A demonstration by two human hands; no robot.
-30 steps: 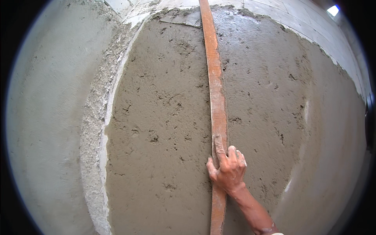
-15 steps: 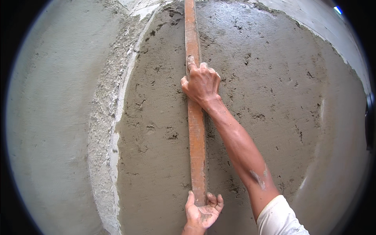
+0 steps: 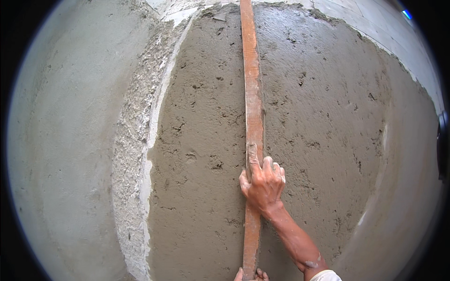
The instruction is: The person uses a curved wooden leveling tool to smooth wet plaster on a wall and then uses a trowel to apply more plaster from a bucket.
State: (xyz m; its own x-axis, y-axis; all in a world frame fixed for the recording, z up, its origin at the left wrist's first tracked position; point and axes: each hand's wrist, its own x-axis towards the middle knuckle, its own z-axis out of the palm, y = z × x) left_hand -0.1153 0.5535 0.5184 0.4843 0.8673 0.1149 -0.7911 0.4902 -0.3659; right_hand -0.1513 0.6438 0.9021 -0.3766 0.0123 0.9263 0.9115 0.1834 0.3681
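A long, narrow wooden straightedge (image 3: 252, 84), reddish-brown and smeared with mortar, stands nearly upright against wet grey plaster (image 3: 201, 196) on the wall. My right hand (image 3: 265, 185) is wrapped over its lower half, back of the hand facing up, index finger stretched along the face and thumb at the left edge. At the bottom rim of the picture, only fingertips of my left hand (image 3: 263, 276) show, closed about the straightedge's lower part from both sides. The rest of that hand is cut off. The straightedge's top runs out of view.
Left of the wet plaster runs a rough, pale vertical strip (image 3: 133, 140), with a smoother grey wall (image 3: 70, 140) beyond it. Pale bare wall (image 3: 375, 28) borders the plaster at upper right. Small pits and holes dot the plaster.
The straightedge has shifted to the right across the plaster. Both hands are lower in view, my right hand by much more; my left has mostly dropped out of the picture.
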